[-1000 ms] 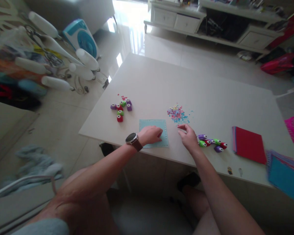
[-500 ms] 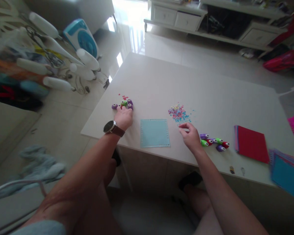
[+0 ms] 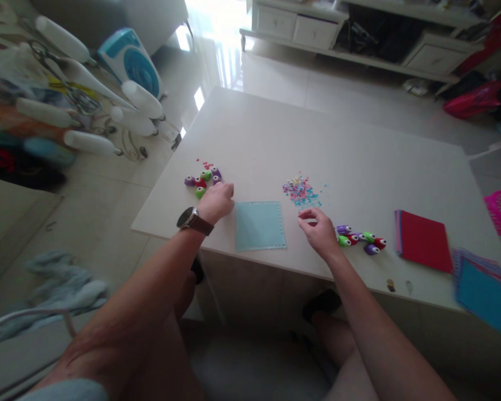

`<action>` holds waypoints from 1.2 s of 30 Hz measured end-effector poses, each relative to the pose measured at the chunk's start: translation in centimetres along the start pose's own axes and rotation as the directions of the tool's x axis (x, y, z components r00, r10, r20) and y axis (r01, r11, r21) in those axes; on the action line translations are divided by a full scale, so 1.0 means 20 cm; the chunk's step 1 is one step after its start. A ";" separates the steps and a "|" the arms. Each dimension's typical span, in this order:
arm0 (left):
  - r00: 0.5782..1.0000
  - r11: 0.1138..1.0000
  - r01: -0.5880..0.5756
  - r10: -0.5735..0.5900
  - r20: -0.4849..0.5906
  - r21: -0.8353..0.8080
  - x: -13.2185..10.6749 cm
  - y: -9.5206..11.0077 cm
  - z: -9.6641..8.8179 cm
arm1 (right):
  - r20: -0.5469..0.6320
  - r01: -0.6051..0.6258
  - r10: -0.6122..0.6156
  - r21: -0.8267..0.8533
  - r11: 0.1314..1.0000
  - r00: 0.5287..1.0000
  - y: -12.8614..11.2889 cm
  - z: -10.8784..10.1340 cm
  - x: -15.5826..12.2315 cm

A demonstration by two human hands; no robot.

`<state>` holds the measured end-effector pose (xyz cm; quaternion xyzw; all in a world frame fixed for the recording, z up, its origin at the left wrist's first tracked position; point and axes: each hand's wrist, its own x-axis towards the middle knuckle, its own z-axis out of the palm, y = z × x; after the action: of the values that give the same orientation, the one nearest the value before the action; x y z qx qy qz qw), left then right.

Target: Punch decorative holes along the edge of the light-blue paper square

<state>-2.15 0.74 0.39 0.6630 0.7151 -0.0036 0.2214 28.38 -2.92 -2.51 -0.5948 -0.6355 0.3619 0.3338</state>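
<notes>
My left hand (image 3: 218, 201), with a watch on its wrist, is closed with its fingers turned down between a cluster of small purple, red and green pieces with white eye-like spots (image 3: 200, 182) and a light blue square sheet (image 3: 259, 225). Whatever its fingers hold is hidden. Dots or small holes line the sheet's edges. On the sheet's right, my right hand (image 3: 319, 229) is raised with thumb and forefinger pinched together. Anything between those fingertips is too small to name. Just beyond it lies a loose pile of tiny multicoloured bits (image 3: 301, 192).
More eye-spotted pieces (image 3: 361, 238) lie right of my right hand. Farther right are a stack of red-topped square sheets (image 3: 425, 241) and a pile topped with blue (image 3: 484, 289). Two small items (image 3: 391, 285) sit by the table's front edge. Red bits (image 3: 207, 166) lie behind the left cluster.
My left hand has moved right, off the eye-spotted pieces and toward the light blue sheet, uncovering a green and a red one. My right hand keeps its pinch at nearly the same spot.
</notes>
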 end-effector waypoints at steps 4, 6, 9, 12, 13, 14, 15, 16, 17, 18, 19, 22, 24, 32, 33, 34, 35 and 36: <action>0.983 0.862 0.014 0.081 0.165 -0.507 0.00 0.16 0.09 | 0.144 0.077 -0.083 0.046 0.996 0.986 -0.05 0.03 -0.03; 0.962 0.737 0.025 0.167 0.218 -0.675 -0.02 0.26 0.16 | 0.210 0.113 -0.130 0.088 0.990 0.969 -0.07 0.06 -0.05; 0.926 0.615 0.003 0.295 0.234 -0.789 -0.05 0.37 0.25 | 0.279 0.115 -0.162 0.177 0.977 0.947 -0.09 0.09 -0.07; 0.903 0.565 -0.018 0.363 0.228 -0.825 -0.08 0.41 0.29 | 0.282 0.120 -0.174 0.200 0.972 0.944 -0.08 0.08 -0.07; 0.905 0.552 -0.025 0.366 0.215 -0.834 -0.08 0.41 0.29 | 0.267 0.128 -0.177 0.191 0.973 0.947 -0.07 0.07 -0.06; 0.912 0.548 -0.040 0.362 0.193 -0.836 -0.08 0.41 0.28 | 0.247 0.138 -0.180 0.178 0.974 0.952 -0.06 0.05 -0.05; 0.919 0.558 -0.071 0.359 0.164 -0.827 -0.08 0.40 0.28 | 0.224 0.149 -0.183 0.160 0.976 0.957 -0.06 0.04 -0.05; 0.922 0.588 -0.118 0.365 0.132 -0.800 -0.09 0.40 0.27 | 0.201 0.157 -0.182 0.138 0.978 0.962 -0.05 0.02 -0.04; 0.917 0.633 -0.181 0.386 0.104 -0.753 -0.09 0.39 0.27 | 0.181 0.159 -0.178 0.115 0.981 0.967 -0.04 0.00 -0.03; 0.901 0.683 -0.256 0.425 0.087 -0.684 -0.09 0.38 0.27 | 0.163 0.157 -0.171 0.092 0.983 0.972 -0.03 -0.01 -0.02; 0.875 0.724 -0.335 0.477 0.087 -0.603 -0.10 0.37 0.27 | 0.150 0.148 -0.158 0.073 0.986 0.976 -0.02 -0.02 -0.02; 0.769 0.765 -0.533 0.616 0.171 -0.361 -0.14 0.37 0.31 | 0.133 0.087 -0.096 0.074 0.993 0.986 0.00 -0.03 -0.01; 0.726 0.763 -0.605 0.646 0.237 -0.227 -0.17 0.38 0.35 | 0.142 0.042 -0.055 0.092 0.995 0.988 0.01 -0.03 -0.01; 0.664 0.724 -0.687 0.659 0.353 -0.059 -0.28 0.41 0.37 | 0.132 0.001 -0.011 0.070 0.998 0.991 0.01 -0.02 -0.01; 0.663 0.728 -0.681 0.659 0.354 -0.079 -0.28 0.40 0.36 | 0.127 0.015 -0.023 0.064 0.998 0.992 0.01 -0.02 -0.01; 0.664 0.733 -0.672 0.659 0.353 -0.104 -0.28 0.40 0.35 | 0.125 0.027 -0.033 0.054 0.998 0.992 0.01 -0.02 -0.01; 0.666 0.739 -0.661 0.658 0.351 -0.131 -0.27 0.39 0.34 | 0.127 0.032 -0.038 0.046 0.998 0.991 0.01 -0.03 -0.01; 0.669 0.744 -0.650 0.657 0.346 -0.156 -0.26 0.38 0.34 | 0.133 0.031 -0.037 0.041 0.999 0.990 0.01 -0.03 -0.01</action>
<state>7.31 -5.32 -1.78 0.8587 0.3733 -0.0453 0.3482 28.96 -3.11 -2.41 -0.5518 -0.6593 0.4075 0.3081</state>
